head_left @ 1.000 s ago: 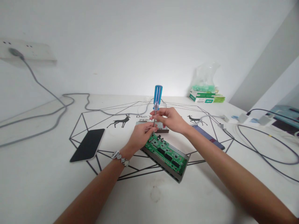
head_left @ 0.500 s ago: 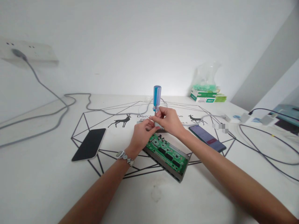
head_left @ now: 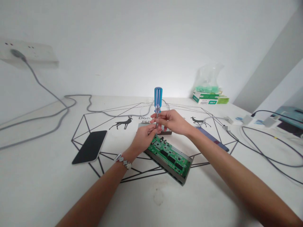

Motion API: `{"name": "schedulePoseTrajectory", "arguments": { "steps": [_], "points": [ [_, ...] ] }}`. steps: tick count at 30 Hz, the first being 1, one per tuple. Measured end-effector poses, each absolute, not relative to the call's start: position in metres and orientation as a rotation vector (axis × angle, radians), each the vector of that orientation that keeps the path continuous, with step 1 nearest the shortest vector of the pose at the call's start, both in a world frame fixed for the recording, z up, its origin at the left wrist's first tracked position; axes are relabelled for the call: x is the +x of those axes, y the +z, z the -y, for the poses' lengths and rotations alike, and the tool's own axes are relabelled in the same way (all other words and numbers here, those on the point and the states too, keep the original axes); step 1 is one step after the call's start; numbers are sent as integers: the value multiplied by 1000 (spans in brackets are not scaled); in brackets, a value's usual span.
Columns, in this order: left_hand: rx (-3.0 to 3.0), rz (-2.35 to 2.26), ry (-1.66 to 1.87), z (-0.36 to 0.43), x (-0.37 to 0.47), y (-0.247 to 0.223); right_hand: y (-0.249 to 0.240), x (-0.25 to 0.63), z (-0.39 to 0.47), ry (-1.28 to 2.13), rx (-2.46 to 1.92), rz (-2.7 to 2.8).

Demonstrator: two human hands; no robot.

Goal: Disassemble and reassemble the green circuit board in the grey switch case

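A screwdriver [head_left: 158,97] with a clear blue handle stands upright over the far left corner of a green circuit board [head_left: 169,154]. The board lies in a shallow dark metal case [head_left: 175,176], turned at an angle on the table. My right hand [head_left: 172,121] pinches the metal shaft just below the handle. Lower down, my left hand [head_left: 143,136] has its thumb and fingers closed around the shaft near its tip. The tip itself is hidden by my fingers. Behind both hands is a grey metal piece [head_left: 168,132], partly covered.
On the left of the white table lies a dark-screened phone [head_left: 91,146]; another phone [head_left: 213,138] is partly behind my right forearm. Chargers in a power strip [head_left: 239,120] and black cables [head_left: 267,154] lie right. Green-white boxes [head_left: 205,96] stand against the wall.
The screwdriver has turned about its axis and shifted slightly left. My right fingers sit a little lower on the shaft, and my left wrist has moved slightly left.
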State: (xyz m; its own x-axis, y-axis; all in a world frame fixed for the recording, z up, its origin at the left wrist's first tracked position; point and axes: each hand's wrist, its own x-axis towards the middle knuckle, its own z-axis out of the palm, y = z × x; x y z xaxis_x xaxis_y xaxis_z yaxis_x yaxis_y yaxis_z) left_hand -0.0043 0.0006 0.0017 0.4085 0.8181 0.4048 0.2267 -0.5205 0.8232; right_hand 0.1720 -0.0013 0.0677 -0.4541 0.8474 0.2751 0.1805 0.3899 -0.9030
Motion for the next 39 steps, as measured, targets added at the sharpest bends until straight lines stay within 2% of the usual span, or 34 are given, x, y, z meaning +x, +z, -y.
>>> {"name": "schedulePoseTrajectory", "arguments": {
  "steps": [15,21,26,31,39],
  "points": [
    [1910,-1069,1301,-3,-1,-3,54,163,-2,515,-1114,1814],
    [1871,-1032,1257,-3,-3,-6,61,174,-5,737,-933,1928],
    [1888,-975,1182,1,-4,-1,59,171,-3,555,-1074,1862],
    [1930,-965,1142,3,-4,1,55,164,-2,549,-1069,1789],
    [1909,-945,1147,1,-5,0,68,178,-6,914,-831,1769]
  ]
}}
